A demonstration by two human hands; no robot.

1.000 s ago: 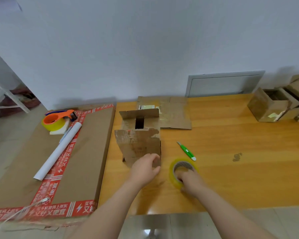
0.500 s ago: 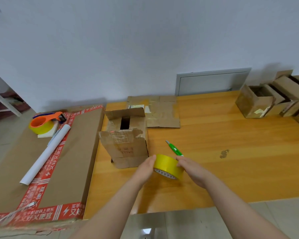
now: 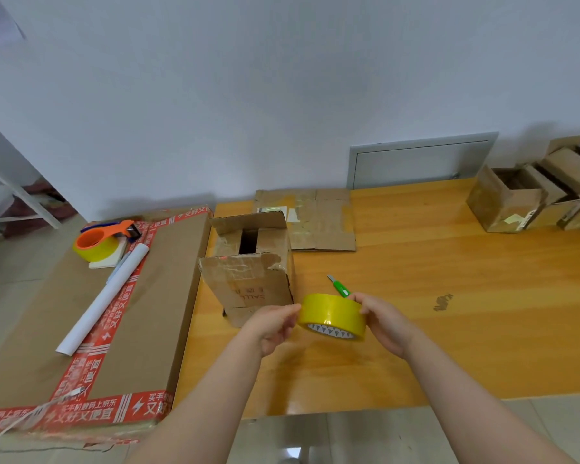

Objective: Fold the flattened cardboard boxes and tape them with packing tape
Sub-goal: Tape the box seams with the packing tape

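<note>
A pale wall backs a wooden bench (image 3: pixel 482 329), and I hold the yellow tape roll (image 3: pixel 332 314) in the air just above its near middle. My left hand (image 3: pixel 272 326) takes the roll's nine o'clock side with curled fingers (image 3: pixel 290 311). My right hand (image 3: pixel 382 321) curls round the three o'clock side, so both hands hold the roll between them.

The half-folded box (image 3: pixel 252 286) stands at ten o'clock from the roll, top flaps loose. A green cutter (image 3: pixel 340 288) lies at twelve, and the flattened cardboard (image 3: pixel 318 222) is further back at twelve.

I judge the roll light and rigid with a slick outer wrap, best gripped across its rim. The worn, thin box would buckle, so I'd press it along the creases.
</note>
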